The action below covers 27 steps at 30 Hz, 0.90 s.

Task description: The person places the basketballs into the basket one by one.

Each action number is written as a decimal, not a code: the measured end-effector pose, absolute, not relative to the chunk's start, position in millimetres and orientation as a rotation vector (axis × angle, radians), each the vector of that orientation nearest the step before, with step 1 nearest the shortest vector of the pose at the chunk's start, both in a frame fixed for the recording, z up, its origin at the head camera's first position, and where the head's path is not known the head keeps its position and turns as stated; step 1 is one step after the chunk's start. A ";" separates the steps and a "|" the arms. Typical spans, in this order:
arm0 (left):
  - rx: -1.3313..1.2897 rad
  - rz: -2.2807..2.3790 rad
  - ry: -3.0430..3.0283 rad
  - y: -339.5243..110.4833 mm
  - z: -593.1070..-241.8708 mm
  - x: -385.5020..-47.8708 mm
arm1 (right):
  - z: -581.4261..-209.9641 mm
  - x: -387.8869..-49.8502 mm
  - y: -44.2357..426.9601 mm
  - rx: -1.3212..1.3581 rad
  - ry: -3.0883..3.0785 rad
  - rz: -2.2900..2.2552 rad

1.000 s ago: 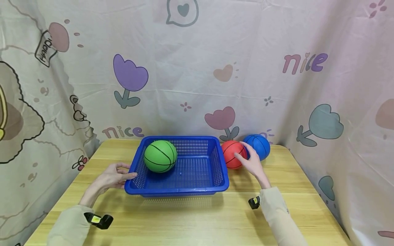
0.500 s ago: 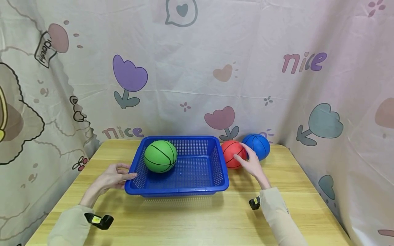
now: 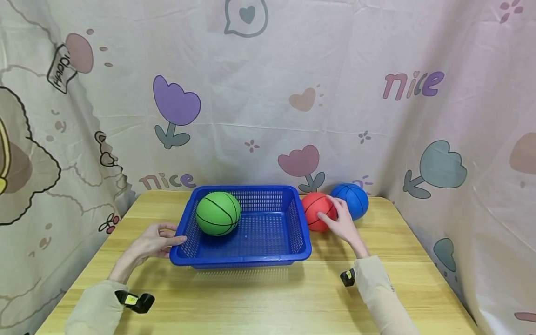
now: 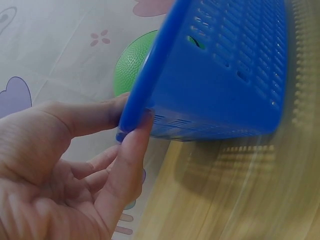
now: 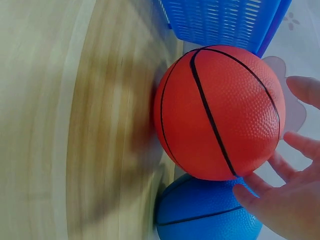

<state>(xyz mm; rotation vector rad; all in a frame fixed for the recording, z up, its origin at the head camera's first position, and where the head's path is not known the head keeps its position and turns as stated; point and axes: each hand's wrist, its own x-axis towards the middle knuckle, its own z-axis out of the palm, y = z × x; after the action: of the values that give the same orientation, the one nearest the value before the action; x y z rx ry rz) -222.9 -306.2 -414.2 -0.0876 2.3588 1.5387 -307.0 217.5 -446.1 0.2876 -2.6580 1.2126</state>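
Note:
A blue mesh basket [image 3: 264, 237] sits on the table with a green ball [image 3: 218, 213] in its left part. The left hand [image 3: 152, 240] pinches the basket's left rim between thumb and fingers; the left wrist view shows this hand [image 4: 75, 170] on the rim [image 4: 150, 75]. Just right of the basket is a red ball [image 3: 316, 212], also seen in the right wrist view as a red ball [image 5: 220, 112]. The right hand [image 3: 344, 223] is at its right side, fingers spread; whether its fingertips touch the ball is unclear in the right wrist view [image 5: 287, 195].
A blue ball [image 3: 351, 201] lies behind and to the right of the red ball, close against it. The wooden table [image 3: 251, 298] reaches a patterned cloth [image 3: 251, 93] at the back, and the same cloth hangs at both sides.
Almost nothing differs; the head view has shifted very slightly. Both hands, the basket and the balls keep nearly the same places.

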 end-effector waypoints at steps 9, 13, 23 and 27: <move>-0.086 1.536 2.364 -305.9 -413.9 -222.8 | -445.6 -306.7 217.4 0.264 -2.640 1.205; -0.085 1.529 2.369 -305.8 -413.6 -222.6 | -445.8 -306.0 218.1 0.219 -2.637 1.211; -0.086 1.530 2.366 -305.4 -412.6 -222.0 | -445.8 -305.6 215.9 0.044 -2.627 1.275; -0.090 1.509 2.381 -305.4 -411.7 -221.8 | -446.6 -303.8 213.5 -0.039 -2.641 1.253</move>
<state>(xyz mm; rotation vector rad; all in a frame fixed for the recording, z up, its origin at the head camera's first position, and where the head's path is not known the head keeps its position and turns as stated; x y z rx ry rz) -221.8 -305.4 -411.7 -0.0904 2.3814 1.5094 -303.8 213.5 -446.6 -0.0389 -2.6407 1.2533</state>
